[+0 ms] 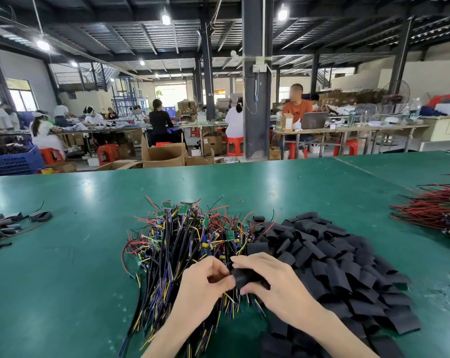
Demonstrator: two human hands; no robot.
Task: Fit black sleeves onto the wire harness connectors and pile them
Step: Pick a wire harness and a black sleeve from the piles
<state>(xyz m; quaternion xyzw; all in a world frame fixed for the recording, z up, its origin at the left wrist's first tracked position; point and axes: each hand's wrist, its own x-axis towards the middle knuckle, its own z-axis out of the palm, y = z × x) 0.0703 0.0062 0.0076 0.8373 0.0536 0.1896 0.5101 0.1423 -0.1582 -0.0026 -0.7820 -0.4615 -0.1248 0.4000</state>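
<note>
- The black sleeve (246,277) is gripped by the curled fingers of the right hand (275,282), over the near part of the wire harness pile (182,244).
- Its long axis is laid roughly left-right.
- Its left end is pinched by the fingers of the left hand (200,282).
- The loose sleeve heap (342,275) is just beside it on the green worktop (64,280).

sleeves (342,257) right of harnesses (193,244) — touching

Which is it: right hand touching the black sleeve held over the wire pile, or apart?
Touching. The head view shows the right hand with its fingers wrapped over the black sleeve, thumb pressed beneath it, no gap.
</note>
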